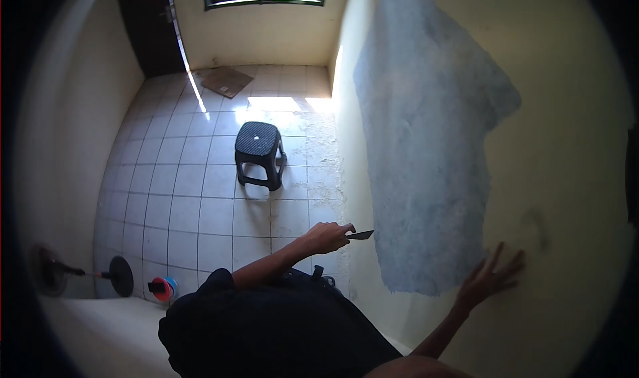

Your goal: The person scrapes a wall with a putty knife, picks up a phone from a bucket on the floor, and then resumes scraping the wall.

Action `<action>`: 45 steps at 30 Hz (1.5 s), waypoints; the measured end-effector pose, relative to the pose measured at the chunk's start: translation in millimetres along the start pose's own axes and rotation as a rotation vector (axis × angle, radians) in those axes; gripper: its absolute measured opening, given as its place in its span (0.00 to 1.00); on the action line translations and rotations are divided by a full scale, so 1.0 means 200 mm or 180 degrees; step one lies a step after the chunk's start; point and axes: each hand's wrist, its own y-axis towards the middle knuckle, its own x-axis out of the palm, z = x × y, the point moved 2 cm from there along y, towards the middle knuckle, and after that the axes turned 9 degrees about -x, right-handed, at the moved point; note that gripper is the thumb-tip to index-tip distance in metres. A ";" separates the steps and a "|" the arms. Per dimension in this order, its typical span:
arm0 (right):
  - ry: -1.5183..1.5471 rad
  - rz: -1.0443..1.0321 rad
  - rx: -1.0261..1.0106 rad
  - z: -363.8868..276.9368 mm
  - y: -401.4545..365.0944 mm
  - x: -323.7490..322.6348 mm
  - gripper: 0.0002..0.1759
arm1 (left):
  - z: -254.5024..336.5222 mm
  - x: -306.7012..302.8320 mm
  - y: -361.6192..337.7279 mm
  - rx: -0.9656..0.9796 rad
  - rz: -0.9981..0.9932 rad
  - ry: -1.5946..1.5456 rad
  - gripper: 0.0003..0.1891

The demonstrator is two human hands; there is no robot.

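Scraper (363, 234) is gripped in the closed left hand (326, 238), blade tip right at the grey patch (426, 145). Right hand (489, 278) is laid flat on the wall (566, 178), fingers spread wide.

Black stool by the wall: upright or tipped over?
Upright: the black stool stands on its legs on the tiled floor, with its seat facing up.

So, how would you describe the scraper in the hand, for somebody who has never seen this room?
Find the big grey bare patch on the yellow wall. At its lower left edge, the left hand holds a scraper with its tip toward the patch. It is the only flat dark blade there; the right hand lies empty on the wall.
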 end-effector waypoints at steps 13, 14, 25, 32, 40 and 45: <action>0.5490 -0.2019 -0.2014 -2.31 -0.07 -0.28 0.41 | -1.25 -0.65 -1.09 -0.0647 0.1967 -0.4250 0.17; 0.5472 -0.2042 -0.2266 -2.42 -0.02 -0.31 0.41 | -1.36 -0.68 -1.18 -0.0705 0.2433 -0.4533 0.15; 0.4615 -0.2686 -0.4959 -3.55 0.21 -0.64 0.30 | -2.51 1.29 -2.45 -0.5041 0.4645 -0.3215 0.13; 0.4783 -0.2337 -0.5708 -4.57 0.35 -0.99 0.25 | -1.16 2.41 -2.64 -0.6356 0.2169 -0.5554 0.11; 0.4722 -0.0533 -0.7350 -6.11 -0.06 -2.00 0.21 | -1.57 1.31 -2.32 -0.5220 0.7011 -0.5592 0.09; 0.4846 -0.2658 -0.8249 -6.00 -0.78 -2.95 0.19 | -1.87 0.79 -2.75 -0.5974 0.6210 -0.5088 0.13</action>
